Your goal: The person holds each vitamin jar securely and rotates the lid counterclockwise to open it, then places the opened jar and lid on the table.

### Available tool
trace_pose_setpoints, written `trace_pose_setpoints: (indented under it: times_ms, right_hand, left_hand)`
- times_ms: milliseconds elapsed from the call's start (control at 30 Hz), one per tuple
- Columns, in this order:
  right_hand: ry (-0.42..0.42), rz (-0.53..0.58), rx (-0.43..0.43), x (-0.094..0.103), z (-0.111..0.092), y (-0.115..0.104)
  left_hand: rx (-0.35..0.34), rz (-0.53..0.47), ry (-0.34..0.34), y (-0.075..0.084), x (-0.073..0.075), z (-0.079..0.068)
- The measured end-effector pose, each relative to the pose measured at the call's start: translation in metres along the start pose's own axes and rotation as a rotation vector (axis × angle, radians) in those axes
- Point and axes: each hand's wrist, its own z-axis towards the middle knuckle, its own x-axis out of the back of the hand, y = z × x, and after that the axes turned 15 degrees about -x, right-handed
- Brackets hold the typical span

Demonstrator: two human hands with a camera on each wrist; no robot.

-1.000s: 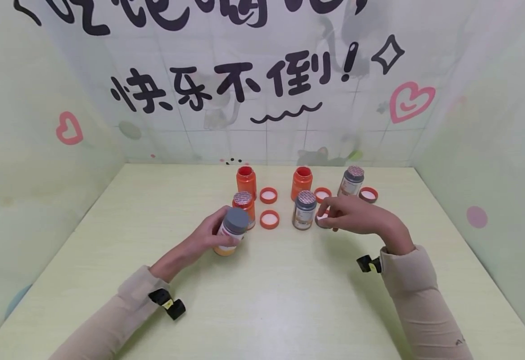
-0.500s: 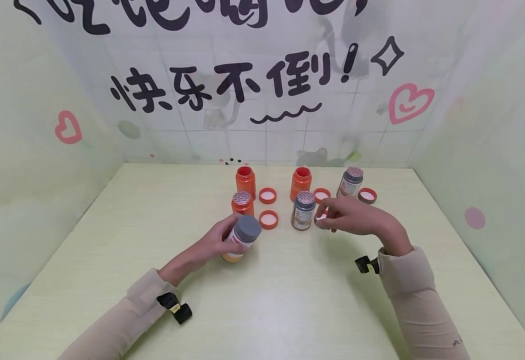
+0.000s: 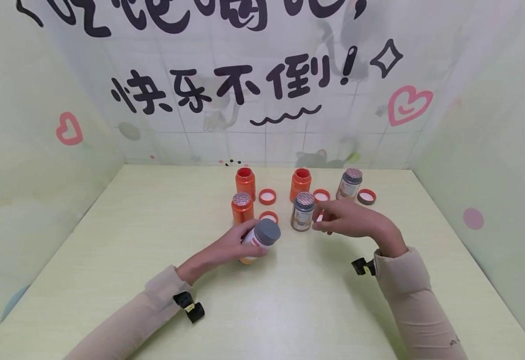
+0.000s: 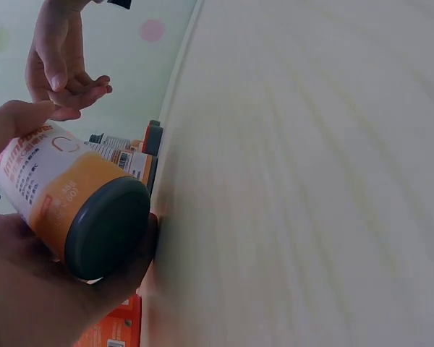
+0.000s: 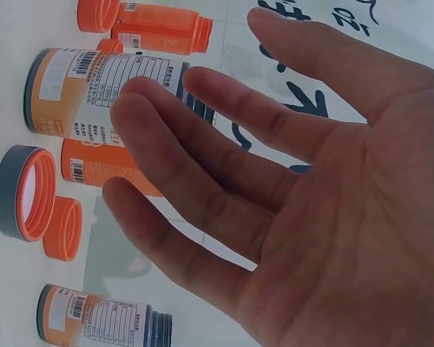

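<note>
My left hand (image 3: 233,244) grips a supplement bottle (image 4: 65,177) with a white and orange label. Its grey cap (image 3: 268,231) is on, and it tilts slightly to the right over the table. In the left wrist view its dark base faces the camera. Relaxed, with nothing in it, my right hand (image 3: 354,220) hovers beside an upright grey capless bottle (image 3: 302,216) with a foil seal on its mouth. A grey cap with an orange inside (image 5: 27,191) lies by that bottle, mostly hidden behind my right hand in the head view.
Behind my left hand stands a foil-sealed orange bottle (image 3: 242,212). Two orange bottles with open mouths (image 3: 245,184) and another foil-sealed grey bottle (image 3: 349,186) form the back row. Several loose caps (image 3: 267,196) lie inside up beside them. Printed walls (image 3: 262,145) enclose the table (image 3: 280,305).
My left hand has carried the grey-capped bottle to the right and slightly nearer, now overlapping the front orange cap. My right hand has shifted slightly left, closer to the grey bottle.
</note>
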Motion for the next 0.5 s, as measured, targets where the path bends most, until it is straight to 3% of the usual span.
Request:
trace_pose_setpoints:
  times_ms: [300,500]
  right_hand:
    - [0.003,-0.003,0.007,0.000,0.002,0.000]
    - [0.019,0.003,0.021,0.000,0.002,0.000]
  left_hand:
    - [-0.045,0.119,-0.031,0.007,-0.016,0.021]
    - [-0.021,0.156,-0.060,0.014,-0.023,0.032]
